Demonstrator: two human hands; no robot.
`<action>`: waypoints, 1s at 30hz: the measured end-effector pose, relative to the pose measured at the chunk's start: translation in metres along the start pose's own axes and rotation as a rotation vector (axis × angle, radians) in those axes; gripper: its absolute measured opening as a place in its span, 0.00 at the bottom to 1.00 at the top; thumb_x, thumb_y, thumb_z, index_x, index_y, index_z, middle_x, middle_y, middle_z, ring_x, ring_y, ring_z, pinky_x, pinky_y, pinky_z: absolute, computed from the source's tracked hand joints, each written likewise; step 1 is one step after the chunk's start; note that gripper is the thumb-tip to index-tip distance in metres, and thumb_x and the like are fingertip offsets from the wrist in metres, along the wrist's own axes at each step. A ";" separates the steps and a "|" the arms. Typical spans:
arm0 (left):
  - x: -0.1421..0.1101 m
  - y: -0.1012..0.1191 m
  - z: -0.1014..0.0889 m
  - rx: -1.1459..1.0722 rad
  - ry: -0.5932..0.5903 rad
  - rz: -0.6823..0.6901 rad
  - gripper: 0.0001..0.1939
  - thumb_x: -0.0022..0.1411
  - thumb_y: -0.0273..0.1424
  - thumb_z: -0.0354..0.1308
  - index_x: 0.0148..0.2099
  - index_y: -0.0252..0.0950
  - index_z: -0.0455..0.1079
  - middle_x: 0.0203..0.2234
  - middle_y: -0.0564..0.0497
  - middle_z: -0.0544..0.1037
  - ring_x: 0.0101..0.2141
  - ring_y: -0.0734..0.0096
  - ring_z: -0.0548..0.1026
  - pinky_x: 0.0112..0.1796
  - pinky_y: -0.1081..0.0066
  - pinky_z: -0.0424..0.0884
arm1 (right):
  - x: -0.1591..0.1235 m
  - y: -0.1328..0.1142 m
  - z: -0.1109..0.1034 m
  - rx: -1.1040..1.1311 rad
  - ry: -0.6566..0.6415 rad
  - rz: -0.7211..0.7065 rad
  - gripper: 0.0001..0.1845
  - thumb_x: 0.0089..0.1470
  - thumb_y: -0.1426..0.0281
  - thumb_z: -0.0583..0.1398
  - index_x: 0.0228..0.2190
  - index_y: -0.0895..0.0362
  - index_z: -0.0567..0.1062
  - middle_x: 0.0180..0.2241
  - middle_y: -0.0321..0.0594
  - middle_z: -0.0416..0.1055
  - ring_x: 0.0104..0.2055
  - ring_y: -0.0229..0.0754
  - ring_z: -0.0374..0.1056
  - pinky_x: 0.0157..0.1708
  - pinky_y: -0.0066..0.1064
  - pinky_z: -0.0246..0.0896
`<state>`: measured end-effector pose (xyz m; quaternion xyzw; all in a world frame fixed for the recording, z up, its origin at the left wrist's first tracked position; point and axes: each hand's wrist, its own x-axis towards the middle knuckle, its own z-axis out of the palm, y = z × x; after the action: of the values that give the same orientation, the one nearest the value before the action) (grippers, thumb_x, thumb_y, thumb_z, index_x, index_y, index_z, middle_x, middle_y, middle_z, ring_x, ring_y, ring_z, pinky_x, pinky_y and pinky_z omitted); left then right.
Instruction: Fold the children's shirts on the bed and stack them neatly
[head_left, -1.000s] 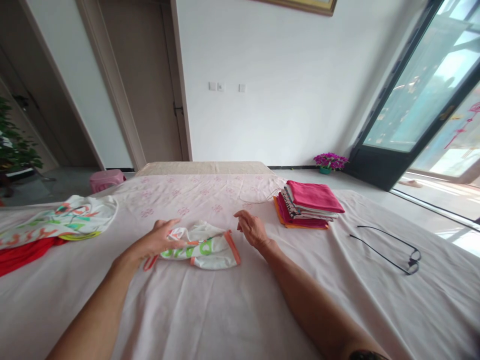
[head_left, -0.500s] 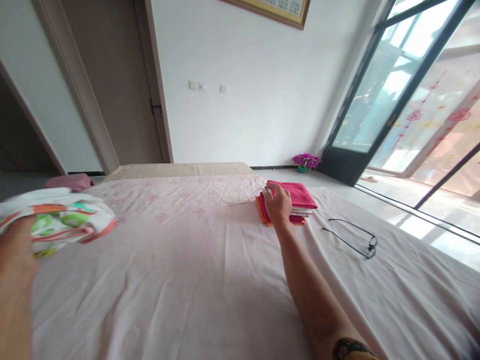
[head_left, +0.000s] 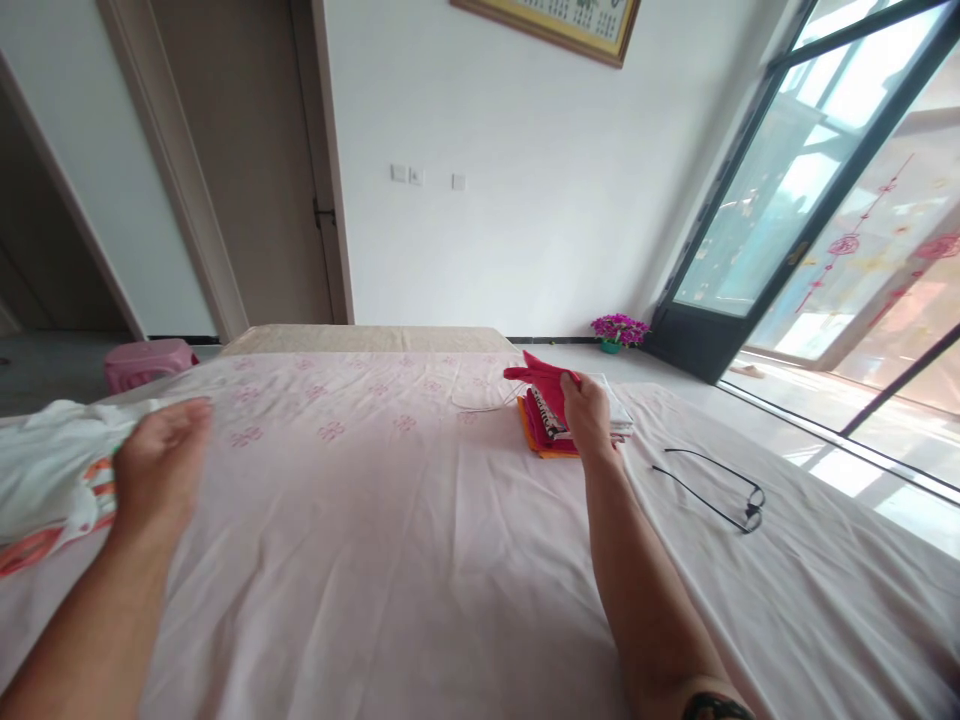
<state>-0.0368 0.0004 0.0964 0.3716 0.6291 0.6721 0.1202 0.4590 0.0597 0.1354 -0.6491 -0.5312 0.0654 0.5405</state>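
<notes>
At the left, my left hand (head_left: 161, 455) is just beside a white cloth (head_left: 45, 465) with orange and green print, its fingers stretched out to the right and holding nothing. The cloth lies loosely bunched at the table's left edge, partly cut off by the picture. My right hand (head_left: 589, 408) pinches a folded red cloth (head_left: 546, 380) by its right side, tilted up above a stack. That stack of folded cloths (head_left: 551, 440) shows orange, dark red, and white with black print. A thin pale cord (head_left: 476, 409) runs out from the stack's left.
Black-framed glasses (head_left: 752, 508) lie right of the stack with their arms unfolded. A pale, flower-printed sheet (head_left: 360, 520) covers the table. Beyond it stand a pink stool (head_left: 150, 362), a pot of purple flowers (head_left: 619, 330) and a glass door (head_left: 742, 200).
My left hand has let go of the printed white cloth, which now lies farther left. My right hand has lifted the red cloth from the top of the stack, uncovering white cloth beneath.
</notes>
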 end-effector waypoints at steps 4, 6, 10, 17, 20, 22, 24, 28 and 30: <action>-0.048 0.023 0.036 -0.262 -0.491 -0.236 0.25 0.49 0.43 0.66 0.47 0.35 0.72 0.44 0.45 0.78 0.46 0.62 0.76 0.49 0.60 0.72 | -0.031 -0.039 0.032 0.734 -0.282 0.148 0.16 0.50 0.58 0.61 0.35 0.56 0.76 0.26 0.37 0.75 0.28 0.42 0.68 0.29 0.31 0.63; -0.073 0.033 0.046 -0.293 -0.753 -0.366 0.30 0.53 0.48 0.65 0.54 0.37 0.69 0.51 0.42 0.75 0.49 0.59 0.75 0.47 0.60 0.74 | -0.053 -0.053 0.051 0.865 -0.429 0.297 0.11 0.48 0.62 0.62 0.31 0.57 0.75 0.24 0.36 0.74 0.24 0.40 0.67 0.26 0.29 0.62; -0.106 0.042 0.059 -0.459 -1.011 -0.510 0.34 0.57 0.52 0.60 0.60 0.40 0.66 0.51 0.41 0.76 0.49 0.54 0.76 0.42 0.61 0.75 | -0.093 -0.072 0.076 0.913 -0.845 0.578 0.09 0.50 0.67 0.59 0.30 0.59 0.76 0.24 0.39 0.75 0.24 0.39 0.68 0.25 0.28 0.63; -0.103 0.036 0.062 -0.436 -0.897 -0.379 0.29 0.51 0.37 0.66 0.55 0.34 0.71 0.46 0.42 0.80 0.45 0.56 0.78 0.46 0.63 0.73 | -0.116 -0.084 0.075 0.935 -1.060 0.597 0.10 0.52 0.64 0.61 0.30 0.60 0.75 0.26 0.42 0.76 0.33 0.46 0.73 0.34 0.34 0.68; -0.093 0.037 0.055 -0.415 -0.871 -0.303 0.29 0.52 0.32 0.61 0.58 0.35 0.69 0.49 0.43 0.78 0.46 0.57 0.78 0.47 0.61 0.73 | -0.106 -0.082 0.073 1.002 -0.950 0.561 0.12 0.53 0.62 0.60 0.33 0.60 0.75 0.28 0.43 0.77 0.36 0.49 0.74 0.36 0.37 0.69; -0.082 0.037 0.047 -0.402 -0.855 -0.244 0.31 0.51 0.31 0.59 0.59 0.37 0.68 0.52 0.43 0.77 0.48 0.57 0.77 0.47 0.60 0.73 | -0.095 -0.076 0.073 1.046 -0.824 0.530 0.12 0.53 0.63 0.60 0.33 0.58 0.75 0.30 0.43 0.77 0.37 0.49 0.74 0.36 0.38 0.70; -0.068 0.036 0.035 -0.349 -0.866 -0.210 0.30 0.50 0.30 0.58 0.58 0.38 0.69 0.53 0.44 0.76 0.47 0.58 0.77 0.47 0.60 0.73 | -0.082 -0.066 0.076 1.058 -0.689 0.502 0.11 0.52 0.64 0.59 0.34 0.57 0.75 0.31 0.43 0.77 0.38 0.49 0.74 0.37 0.38 0.70; -0.040 0.029 0.013 -0.020 -0.916 -0.220 0.24 0.49 0.34 0.58 0.50 0.36 0.75 0.47 0.43 0.79 0.42 0.59 0.79 0.44 0.62 0.72 | -0.061 -0.031 0.087 0.899 -0.386 0.476 0.16 0.47 0.69 0.60 0.40 0.56 0.75 0.38 0.43 0.77 0.40 0.47 0.72 0.39 0.37 0.69; -0.034 0.022 0.011 0.125 -0.870 -0.200 0.22 0.49 0.37 0.60 0.47 0.36 0.76 0.43 0.43 0.81 0.41 0.58 0.78 0.43 0.63 0.72 | -0.060 -0.012 0.094 0.693 -0.242 0.370 0.22 0.44 0.71 0.61 0.44 0.55 0.74 0.43 0.43 0.75 0.44 0.47 0.70 0.42 0.37 0.67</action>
<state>0.0008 -0.0167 0.1048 0.5635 0.5921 0.3991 0.4155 0.3641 0.0714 0.0771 -0.5006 -0.4119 0.4124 0.6401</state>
